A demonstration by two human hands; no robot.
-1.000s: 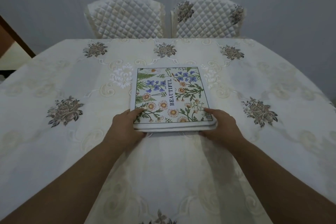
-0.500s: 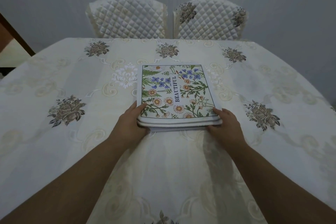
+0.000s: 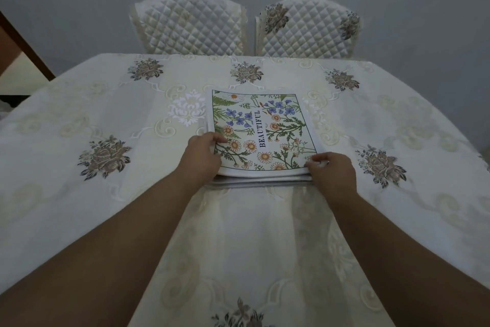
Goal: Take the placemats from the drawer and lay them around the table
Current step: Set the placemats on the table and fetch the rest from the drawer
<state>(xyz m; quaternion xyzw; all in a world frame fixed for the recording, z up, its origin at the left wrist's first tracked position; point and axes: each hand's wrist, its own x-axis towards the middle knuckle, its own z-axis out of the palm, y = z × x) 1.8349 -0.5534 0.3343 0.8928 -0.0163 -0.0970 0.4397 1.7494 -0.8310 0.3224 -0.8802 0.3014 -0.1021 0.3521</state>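
Note:
A stack of floral placemats, printed with daisies, blue flowers and the word BEAUTIFUL, lies in the middle of the table. My left hand pinches the near left corner of the top placemat, thumb on its printed face. My right hand pinches the near right corner of that same mat. The near edge of the top mat is lifted a little off the white edges of the mats below it.
The table wears a cream embroidered cloth with brown flower motifs. Two quilted chairs stand side by side at the far edge, against a grey wall. A brown wooden edge shows at far left.
Both hands shifted from holding the whole stack's near edge to pinching the top mat's corners. Its near edge has lifted slightly from the stack.

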